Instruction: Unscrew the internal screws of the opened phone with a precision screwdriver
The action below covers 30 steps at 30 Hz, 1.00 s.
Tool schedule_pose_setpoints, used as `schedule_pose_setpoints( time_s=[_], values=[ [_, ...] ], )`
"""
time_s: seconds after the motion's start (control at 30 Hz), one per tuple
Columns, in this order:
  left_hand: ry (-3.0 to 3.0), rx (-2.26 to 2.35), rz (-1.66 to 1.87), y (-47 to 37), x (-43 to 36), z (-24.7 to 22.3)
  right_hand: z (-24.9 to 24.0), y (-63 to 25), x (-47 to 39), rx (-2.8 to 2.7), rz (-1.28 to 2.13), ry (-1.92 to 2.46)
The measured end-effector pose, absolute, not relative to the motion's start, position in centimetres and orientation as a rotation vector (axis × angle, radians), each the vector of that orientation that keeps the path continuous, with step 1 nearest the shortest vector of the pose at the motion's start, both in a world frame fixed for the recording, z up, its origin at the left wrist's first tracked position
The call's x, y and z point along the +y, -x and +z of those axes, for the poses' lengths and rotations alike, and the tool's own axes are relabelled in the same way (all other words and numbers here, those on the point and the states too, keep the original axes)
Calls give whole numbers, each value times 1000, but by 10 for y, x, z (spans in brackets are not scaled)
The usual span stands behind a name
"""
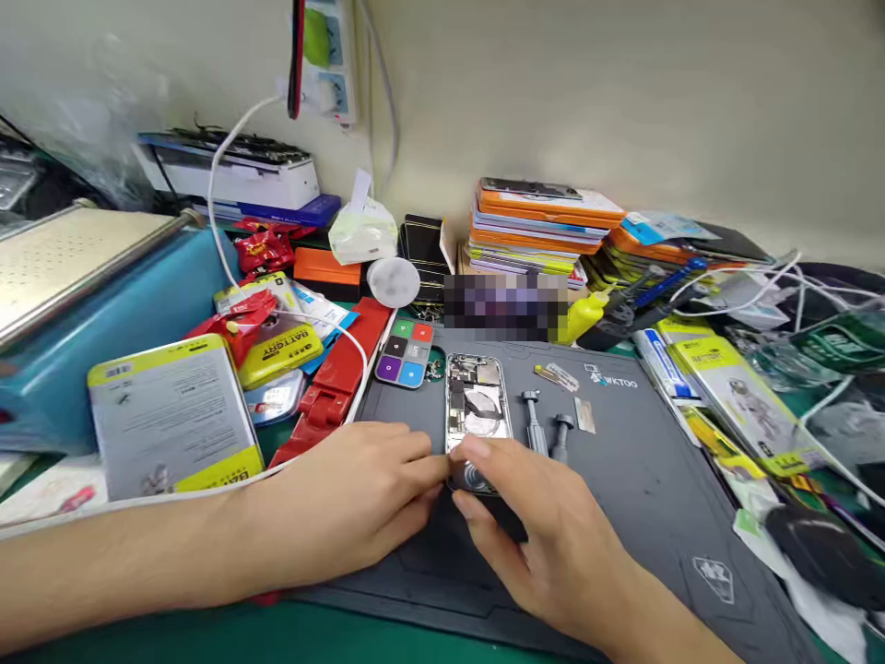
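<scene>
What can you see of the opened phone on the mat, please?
The phone lies open, insides showing: a silvery, metal-looking rim, dark circuit parts at upper left, and a pale round patch in the middle. It looks flat on the grey mat, lengthwise away from the person. The left hand and right hand are at its near end, partly hiding it; exact finger contact is unclear.

An opened phone (492, 403) with bared circuitry, at the fingertips of the left hand (387, 481) and right hand (557, 526) on a dark work mat (643, 521), marks a phone-repair workbench. Two slim grey tools (534, 426) lie just beyond the right hand, and packages printed "BATTERY" (282, 350) lie beyond the left forearm (228, 544). A power strip (349, 92) hangs farther back.
</scene>
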<state>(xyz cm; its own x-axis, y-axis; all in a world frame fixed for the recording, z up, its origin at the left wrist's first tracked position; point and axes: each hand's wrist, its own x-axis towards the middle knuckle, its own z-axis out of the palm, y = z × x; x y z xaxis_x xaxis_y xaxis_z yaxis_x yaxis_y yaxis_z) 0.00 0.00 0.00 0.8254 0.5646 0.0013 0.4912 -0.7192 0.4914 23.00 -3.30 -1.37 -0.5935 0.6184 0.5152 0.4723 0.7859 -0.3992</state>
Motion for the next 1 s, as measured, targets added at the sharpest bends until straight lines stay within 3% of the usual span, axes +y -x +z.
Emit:
schedule_pose_setpoints(
  time_s=[0.7, 1.0],
  values=[
    [-2615, 765, 240, 2, -3, 3, -15, -232, -33, -2264, 250, 792],
    [-2242, 1008, 255, 3, -3, 10, -6, -229, -33, -1647, 607, 928]
  ],
)
